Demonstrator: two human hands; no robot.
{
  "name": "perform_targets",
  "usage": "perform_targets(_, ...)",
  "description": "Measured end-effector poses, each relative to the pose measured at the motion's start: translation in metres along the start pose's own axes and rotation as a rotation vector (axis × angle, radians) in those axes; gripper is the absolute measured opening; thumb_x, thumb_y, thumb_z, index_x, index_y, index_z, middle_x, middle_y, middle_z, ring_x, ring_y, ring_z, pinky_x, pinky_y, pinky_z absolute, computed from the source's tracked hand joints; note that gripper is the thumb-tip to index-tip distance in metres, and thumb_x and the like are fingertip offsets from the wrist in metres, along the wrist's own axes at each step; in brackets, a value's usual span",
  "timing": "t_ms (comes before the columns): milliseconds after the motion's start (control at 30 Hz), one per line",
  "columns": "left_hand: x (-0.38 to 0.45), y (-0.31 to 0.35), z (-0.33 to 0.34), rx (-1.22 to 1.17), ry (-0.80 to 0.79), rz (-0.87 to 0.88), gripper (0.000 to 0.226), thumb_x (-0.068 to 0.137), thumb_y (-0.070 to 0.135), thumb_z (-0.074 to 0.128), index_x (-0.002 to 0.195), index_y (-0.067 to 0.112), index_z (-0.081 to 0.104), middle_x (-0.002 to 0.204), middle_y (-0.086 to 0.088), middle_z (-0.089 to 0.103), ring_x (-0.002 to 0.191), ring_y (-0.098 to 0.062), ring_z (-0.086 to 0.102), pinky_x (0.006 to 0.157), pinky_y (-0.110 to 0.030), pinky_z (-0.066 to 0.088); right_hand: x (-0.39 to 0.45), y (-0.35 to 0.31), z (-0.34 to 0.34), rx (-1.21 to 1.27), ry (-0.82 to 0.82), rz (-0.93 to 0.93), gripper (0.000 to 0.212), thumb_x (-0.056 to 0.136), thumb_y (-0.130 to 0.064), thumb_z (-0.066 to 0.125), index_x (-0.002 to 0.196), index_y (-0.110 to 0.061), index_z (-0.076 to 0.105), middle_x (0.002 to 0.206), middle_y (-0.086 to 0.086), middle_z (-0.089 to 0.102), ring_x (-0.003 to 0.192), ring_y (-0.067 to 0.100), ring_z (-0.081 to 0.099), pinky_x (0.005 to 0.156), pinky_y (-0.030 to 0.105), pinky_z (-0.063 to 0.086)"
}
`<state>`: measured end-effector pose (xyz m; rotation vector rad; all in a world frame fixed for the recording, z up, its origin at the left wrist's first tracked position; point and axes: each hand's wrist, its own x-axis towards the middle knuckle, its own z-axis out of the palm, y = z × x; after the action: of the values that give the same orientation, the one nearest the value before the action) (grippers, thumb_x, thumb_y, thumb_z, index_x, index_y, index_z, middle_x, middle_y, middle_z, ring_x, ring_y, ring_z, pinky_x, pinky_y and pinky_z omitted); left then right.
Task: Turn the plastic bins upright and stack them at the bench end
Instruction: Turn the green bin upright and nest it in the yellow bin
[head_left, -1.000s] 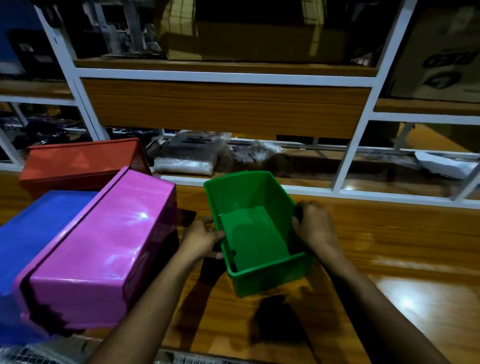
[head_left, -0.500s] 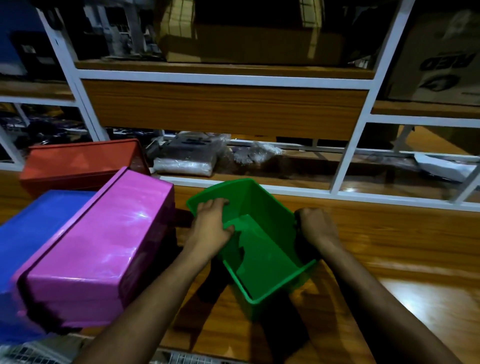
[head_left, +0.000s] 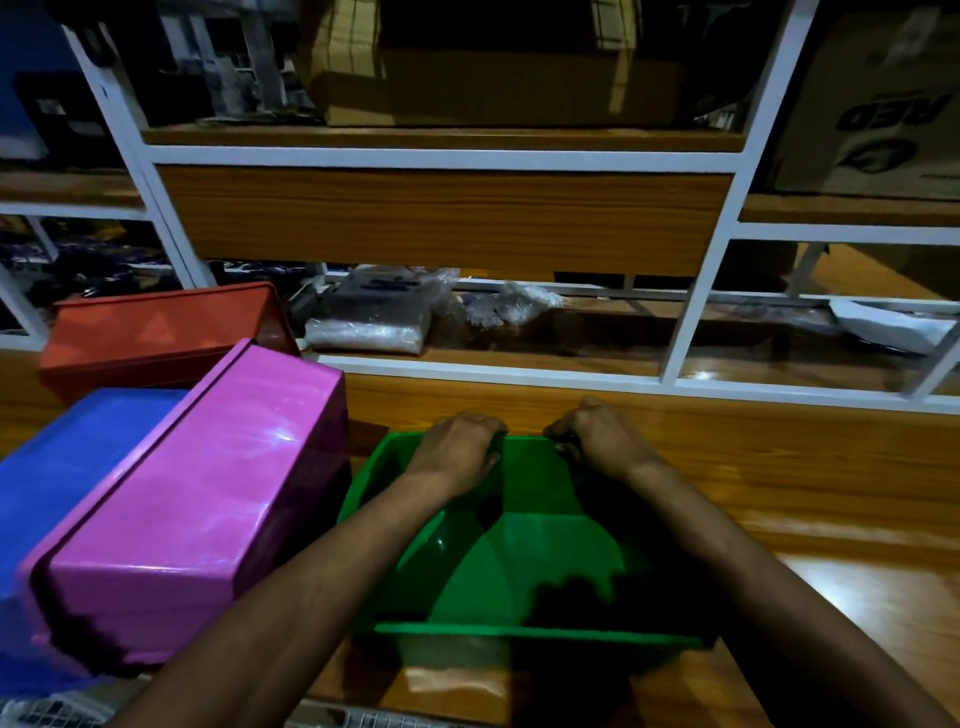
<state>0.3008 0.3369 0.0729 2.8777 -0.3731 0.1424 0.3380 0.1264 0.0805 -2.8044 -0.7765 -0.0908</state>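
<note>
Gripping the far rim of the open-topped green plastic bin (head_left: 524, 566), both hands curl over it: left hand (head_left: 457, 447) nr the rim's middle, right hand (head_left: 597, 441) at the far-right corner. Bin sits upright, opening up, on the glossy wooden bench (head_left: 779, 483). Just left, touching or nearly so, a pink plastic bin (head_left: 192, 499) lies upside down, w/ a blue bin (head_left: 62, 467) beside it & a red-orange bin (head_left: 156, 332) behind, both inverted.
</note>
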Motion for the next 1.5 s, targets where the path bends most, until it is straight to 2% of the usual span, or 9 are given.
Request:
perform_targets(300, -0.004, -0.014, -0.002, 0.092, 0.058, -0.131, 0.022, 0.094, 0.03, 0.056, 0.114, 0.023, 0.062, 0.109, -0.006, 0.07, 0.098, -0.026, 0.065, 0.076, -0.035, 0.051, 0.004, 0.0, -0.022, 0.024, 0.048, 0.032, 0.035, 0.087, -0.011, 0.067, 0.119, -0.025, 0.067, 0.127, -0.002, 0.065, 0.115, 0.02, 0.059, 0.096, 0.038, 0.05)
perform_targets(633, -0.009, -0.045, -0.006, -0.186, 0.037, -0.534, 0.024, 0.086, 0.028, 0.062, 0.105, 0.016, 0.068, 0.11, -0.012, 0.071, 0.102, -0.032, 0.066, 0.085, -0.041, 0.055, -0.028, 0.016, -0.002, 0.09, 0.142, 0.29, 0.036, 0.089, -0.025, 0.065, 0.122, -0.012, 0.066, 0.121, 0.01, 0.062, 0.113, 0.027, 0.057, 0.094, 0.033, 0.047)
perform_targets(733, -0.015, -0.047, -0.003, -0.325, 0.066, -0.603, 0.021, 0.088, 0.024, 0.064, 0.104, 0.011, 0.069, 0.107, -0.014, 0.07, 0.099, -0.031, 0.066, 0.084, -0.04, 0.056, -0.036, 0.02, 0.01, 0.256, 0.185, 0.363, 0.042, 0.09, -0.027, 0.063, 0.131, -0.018, 0.059, 0.118, 0.008, 0.064, 0.099, 0.024, 0.062, 0.081, 0.029, 0.048)
perform_targets(833, -0.018, -0.05, -0.001, -0.477, 0.046, -0.659, 0.01, 0.085, 0.022, 0.064, 0.094, 0.017, 0.068, 0.098, -0.012, 0.07, 0.092, -0.029, 0.068, 0.082, -0.039, 0.057, -0.04, 0.022, 0.016, 0.616, 0.124, 0.473, 0.04, 0.092, -0.025, 0.064, 0.131, -0.025, 0.054, 0.091, 0.002, 0.069, 0.076, 0.017, 0.065, 0.067, 0.029, 0.05)
perform_targets(933, -0.023, -0.055, -0.002, -0.744, 0.0, -0.707, 0.004, 0.086, 0.017, 0.061, 0.084, 0.017, 0.064, 0.099, -0.016, 0.071, 0.086, -0.028, 0.067, 0.08, -0.039, 0.057, -0.043, 0.026, 0.021, 1.031, 0.038, 0.632, 0.015, 0.094, -0.023, 0.062, 0.107, -0.016, 0.061, 0.095, 0.014, 0.072, 0.081, 0.026, 0.066, 0.07, 0.039, 0.053)
perform_targets(1000, -0.027, -0.054, -0.005, -0.962, -0.043, -0.715, 0.009, 0.09, 0.013, 0.055, 0.092, 0.012, 0.064, 0.094, -0.015, 0.069, 0.078, -0.025, 0.062, 0.07, -0.033, 0.052, -0.044, 0.025, 0.016, 1.159, -0.017, 0.685, 0.016, 0.097, -0.022, 0.056, 0.104, -0.01, 0.062, 0.095, 0.012, 0.068, 0.08, 0.026, 0.061, 0.066, 0.034, 0.047)
perform_targets(1100, -0.034, -0.049, -0.015, -1.196, -0.097, -0.716, 0.016, 0.09, 0.01, 0.05, 0.085, 0.015, 0.065, 0.071, 0.001, 0.062, 0.069, -0.017, 0.058, 0.057, -0.026, 0.046, -0.045, 0.026, 0.009, 1.284, -0.054, 0.736, 0.028, 0.101, -0.03, 0.046, 0.107, -0.009, 0.063, 0.093, 0.008, 0.065, 0.075, 0.02, 0.059, 0.057, 0.027, 0.048)
perform_targets(1300, -0.046, -0.05, -0.014, -1.42, -0.118, -0.647, 0.041, 0.081, 0.003, 0.042, 0.115, 0.017, 0.06, 0.094, -0.009, 0.058, 0.076, -0.02, 0.053, 0.06, -0.03, 0.036, -0.055, 0.028, 0.004, 1.468, -0.109, 0.737, 0.025, 0.098, -0.016, 0.04, 0.111, -0.012, 0.062, 0.093, 0.005, 0.065, 0.062, 0.012, 0.059, 0.042, 0.022, 0.051)
perform_targets(1500, -0.046, -0.052, -0.014, -1.558, -0.272, -0.547, 0.048, 0.082, 0.002, 0.047, 0.126, 0.02, 0.056, 0.102, -0.01, 0.057, 0.078, -0.019, 0.052, 0.066, -0.033, 0.051, -0.089, 0.034, -0.004, 1.584, -0.054, 0.665, 0.035, 0.096, -0.003, 0.042, 0.123, -0.013, 0.062, 0.104, 0.009, 0.068, 0.073, 0.015, 0.066, 0.052, 0.027, 0.06)
